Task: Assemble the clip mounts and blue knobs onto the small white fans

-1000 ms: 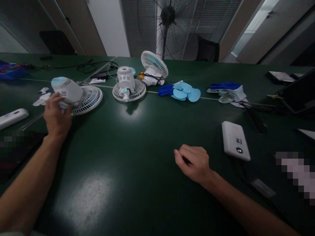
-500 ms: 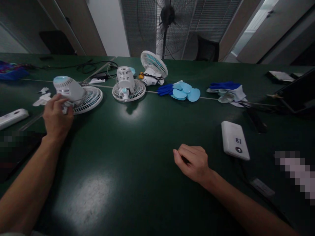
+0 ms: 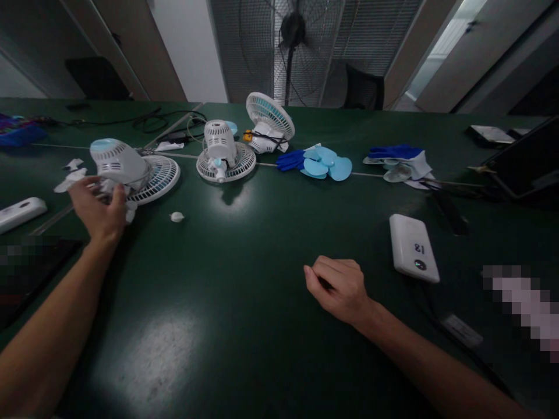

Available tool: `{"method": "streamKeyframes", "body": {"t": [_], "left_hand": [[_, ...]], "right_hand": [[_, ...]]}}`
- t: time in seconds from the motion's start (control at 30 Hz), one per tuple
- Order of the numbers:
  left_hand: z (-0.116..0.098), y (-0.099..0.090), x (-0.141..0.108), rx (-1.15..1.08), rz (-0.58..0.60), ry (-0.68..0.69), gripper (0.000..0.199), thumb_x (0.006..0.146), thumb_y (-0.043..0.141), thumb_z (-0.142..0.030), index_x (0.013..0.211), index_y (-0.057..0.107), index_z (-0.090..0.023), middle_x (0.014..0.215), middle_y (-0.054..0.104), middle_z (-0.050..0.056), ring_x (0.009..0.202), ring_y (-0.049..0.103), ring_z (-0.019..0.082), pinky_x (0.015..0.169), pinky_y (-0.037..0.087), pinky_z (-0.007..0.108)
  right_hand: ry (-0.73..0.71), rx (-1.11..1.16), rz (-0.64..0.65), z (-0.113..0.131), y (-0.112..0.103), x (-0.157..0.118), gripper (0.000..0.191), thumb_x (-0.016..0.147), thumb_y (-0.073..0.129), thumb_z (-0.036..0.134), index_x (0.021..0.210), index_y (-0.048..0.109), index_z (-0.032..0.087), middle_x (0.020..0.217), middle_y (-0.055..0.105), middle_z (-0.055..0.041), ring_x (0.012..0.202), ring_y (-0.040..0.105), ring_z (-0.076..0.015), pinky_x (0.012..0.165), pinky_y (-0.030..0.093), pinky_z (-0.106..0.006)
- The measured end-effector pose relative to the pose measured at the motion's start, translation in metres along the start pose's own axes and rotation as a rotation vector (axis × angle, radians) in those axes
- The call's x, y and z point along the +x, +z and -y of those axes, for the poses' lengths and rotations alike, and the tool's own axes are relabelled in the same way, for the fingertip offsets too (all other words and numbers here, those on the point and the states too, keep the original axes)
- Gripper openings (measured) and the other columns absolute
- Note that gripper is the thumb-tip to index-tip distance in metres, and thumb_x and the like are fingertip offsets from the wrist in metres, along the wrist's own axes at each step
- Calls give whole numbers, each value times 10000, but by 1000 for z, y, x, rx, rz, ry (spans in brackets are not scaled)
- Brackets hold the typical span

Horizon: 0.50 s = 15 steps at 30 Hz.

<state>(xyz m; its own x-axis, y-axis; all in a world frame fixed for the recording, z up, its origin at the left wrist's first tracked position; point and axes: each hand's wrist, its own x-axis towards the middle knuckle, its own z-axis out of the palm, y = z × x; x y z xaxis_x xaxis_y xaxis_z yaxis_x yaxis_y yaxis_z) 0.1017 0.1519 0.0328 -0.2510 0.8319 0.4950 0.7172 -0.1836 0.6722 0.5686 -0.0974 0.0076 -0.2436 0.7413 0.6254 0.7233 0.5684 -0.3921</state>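
Observation:
At the left, a small white fan with a light blue cap lies face down on its round grille. My left hand is closed around the lower part of its motor housing, thumb on the near side; some of the grip is hidden. A small white plastic piece lies on the table to the right of that hand. My right hand rests on the table in a loose fist, with nothing showing in it. Its nearest object is a white power bank to the right.
A second white fan lies face down, and a third fan leans tilted behind it. Light blue fan blades lie against a blue glove. More gloves lie farther right. A dark screen stands at the right.
The small white piece has appeared on the table beside the left fan. My left hand has shifted its fingers lower on the fan, its thumb now apart. My right hand has stayed still.

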Motion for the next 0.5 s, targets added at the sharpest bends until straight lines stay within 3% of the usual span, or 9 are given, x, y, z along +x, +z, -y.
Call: {"method": "streamKeyframes", "body": {"t": [0.1, 0.17, 0.33, 0.5], "left_hand": [[1, 1, 6, 54, -102, -67, 364, 826, 738, -137, 1076, 473, -130, 1019, 425, -26, 923, 464, 142, 784, 417, 244], [-2, 3, 6, 74, -116, -65, 352, 796, 772, -146, 995, 481, -130, 947, 420, -44, 850, 452, 121, 716, 389, 221], [-21, 19, -14, 96, -154, -27, 422, 743, 830, -195, 978, 488, -121, 891, 424, -54, 813, 449, 129, 733, 376, 263], [-48, 24, -67, 80, -142, 10, 465, 706, 849, -235, 1023, 521, -143, 956, 463, -33, 809, 481, 138, 740, 416, 285]], "right_hand": [[6, 14, 7, 0, 0, 0, 356, 997, 552, 155, 643, 537, 187, 591, 470, 52, 502, 402, -72, 517, 316, -252], [5, 15, 1, 0, 0, 0, 358, 999, 554, 154, 643, 532, 185, 591, 468, 53, 501, 402, -70, 518, 317, -251], [9, 5, -8, 0, 1, 2, 374, 1006, 552, 160, 635, 510, 188, 588, 445, 56, 504, 384, -70, 523, 301, -259], [22, 15, -20, 1, 1, 3, 376, 1007, 550, 166, 634, 515, 190, 581, 450, 58, 500, 380, -67, 512, 301, -253]]}}
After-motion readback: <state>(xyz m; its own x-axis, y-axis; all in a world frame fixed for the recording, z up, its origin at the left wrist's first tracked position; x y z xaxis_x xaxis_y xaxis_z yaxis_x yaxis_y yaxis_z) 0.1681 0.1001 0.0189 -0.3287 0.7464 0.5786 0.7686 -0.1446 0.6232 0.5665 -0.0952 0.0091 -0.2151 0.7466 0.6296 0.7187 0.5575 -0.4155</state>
